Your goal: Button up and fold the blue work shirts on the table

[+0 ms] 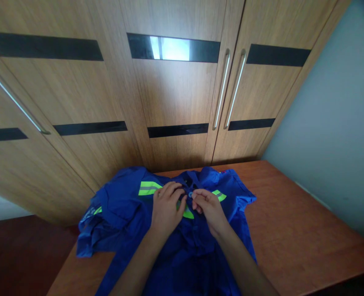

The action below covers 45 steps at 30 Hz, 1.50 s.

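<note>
Head view: button [190, 195] of a blue garment [175, 263] sits between two bare hands, right one nearer

Garment lies front up on a reddish-brown table [286, 213], collar [197, 179] at the far side near the wardrobe [175, 90], long axis running from there toward the person. Button is small, pale, round, just below the collar, near the middle of the chest. Key relation: it lies directly left of the right hand's fingertips and a bit right of the left hand's, so the right is closer.

Right hand [197, 198]: thumb and forefinger together on the button's edge, other fingers curled under, wrist bent inward, forearm slanting in from lower right. Left hand [183, 196]: back up, fingers bent over the cloth, thumb reaching toward the button, forearm slanting in from lower left. Can't tell from where I stand whether the left fingers clamp a fold or just press; the tips partly vanish into dark cloth.

Yellow-green band [149, 188] on the chest beside the left hand, a matching strip [220, 195] just past the right. Bunched cloth [107, 226] at the table's left, short sleeve end [245, 200] out to the right
</note>
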Motion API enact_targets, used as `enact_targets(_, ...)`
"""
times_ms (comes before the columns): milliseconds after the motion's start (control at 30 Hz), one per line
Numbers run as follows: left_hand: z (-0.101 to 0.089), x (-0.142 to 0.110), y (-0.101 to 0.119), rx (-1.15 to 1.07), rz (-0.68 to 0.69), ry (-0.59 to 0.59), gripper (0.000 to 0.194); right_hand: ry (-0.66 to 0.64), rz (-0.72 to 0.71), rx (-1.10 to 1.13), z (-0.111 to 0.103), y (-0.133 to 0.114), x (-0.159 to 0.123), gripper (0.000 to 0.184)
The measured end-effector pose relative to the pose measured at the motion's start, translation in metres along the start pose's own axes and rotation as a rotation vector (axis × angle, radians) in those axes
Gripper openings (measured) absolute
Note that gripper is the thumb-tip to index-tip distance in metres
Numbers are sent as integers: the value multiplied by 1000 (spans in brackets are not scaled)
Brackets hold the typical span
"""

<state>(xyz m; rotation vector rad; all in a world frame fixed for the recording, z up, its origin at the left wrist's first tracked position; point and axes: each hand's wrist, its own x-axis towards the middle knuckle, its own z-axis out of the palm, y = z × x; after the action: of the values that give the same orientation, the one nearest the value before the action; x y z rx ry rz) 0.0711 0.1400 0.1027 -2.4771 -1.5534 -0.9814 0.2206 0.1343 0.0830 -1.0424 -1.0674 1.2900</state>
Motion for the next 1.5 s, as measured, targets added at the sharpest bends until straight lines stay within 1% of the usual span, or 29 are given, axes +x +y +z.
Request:
enact_targets(67,-5,1,-5,145,40,-60,20,-19,-73,-199,-7,2,-1,14)
enact_targets(167,-8,-1,-19,307,50,-198,27,-100,-179,-556,-21,4,0,13)
enact_targets(233,-9,-5,-29,359,59,-288,26,-130,-197,-698,-32,5,6,15)
enact_targets(267,-8,-8,-34,366,68,-326,26,-123,-201,-739,-37,5,11,16)
enact_targets(333,-8,-17,-41,363,83,-389,26,-79,-224,-824,-47,5,27,17)
enact_targets(467,-8,-34,-51,367,85,-532,30,-32,-296,-1198,-59,5,74,22)
enact_targets(500,-9,-35,-53,370,78,-570,29,-33,-308,-1272,-59,5,86,23)
enact_targets(567,-10,-31,-55,377,43,-629,29,-58,-333,-1347,-58,6,110,26)
enact_targets(633,-10,-17,-56,388,-14,-630,29,-103,-350,-1392,-54,8,130,30)
enact_targets(667,-10,-7,-56,392,-34,-602,28,-131,-352,-1422,-53,9,139,33)
enact_targets(733,-5,15,-59,382,-33,-510,27,-189,-333,-1487,-52,12,151,37)
enact_targets(800,5,36,-67,357,-7,-454,28,-236,-297,-1547,-53,14,159,31)
enact_targets(833,12,43,-74,347,-4,-459,31,-254,-285,-1570,-56,14,160,25)
enact_targets(867,18,49,-81,342,-14,-482,32,-266,-282,-1586,-60,13,160,20)
enact_targets(900,25,52,-90,338,-30,-514,29,-275,-291,-1596,-65,12,158,16)
enact_targets(967,32,52,-107,331,-67,-556,15,-278,-330,-1599,-80,5,149,18)
enact_targets(1000,33,49,-115,323,-82,-559,11,-271,-347,-1599,-91,2,142,20)
enact_targets(1033,31,46,-122,312,-93,-551,13,-255,-369,-1595,-102,-2,134,21)
enact_targets(1100,22,38,-133,282,-109,-509,21,-194,-434,-1562,-128,-8,115,23)
enact_targets(1167,8,30,-139,252,-124,-452,27,-100,-559,-1464,-152,-8,95,21)
enact_targets(1233,-4,23,-141,183,-136,-374,30,-20,-660,-1356,-169,-3,75,20)
enact_targets(1267,-8,20,-141,140,-136,-333,30,2,-675,-1326,-173,1,66,19)
enact_targets(1300,-11,17,-141,99,-129,-301,30,3,-663,-1319,-176,6,59,19)
enact_targets(1333,-12,15,-140,67,-118,-283,30,-25,-621,-1335,-176,10,53,19)
enact_targets(1367,-13,13,-139,53,-106,-285,29,-81,-553,-1370,-174,14,49,20)
enact_targets(1433,-11,12,-136,78,-88,-328,29,-215,-385,-1455,-167,18,46,21)
enact_targets(1467,-10,12,-133,97,-79,-349,29,-248,-317,-1482,-163,17,48,22)
enact_targets(1500,-9,13,-131,114,-66,-358,29,-236,-271,-1488,-157,16,51,22)
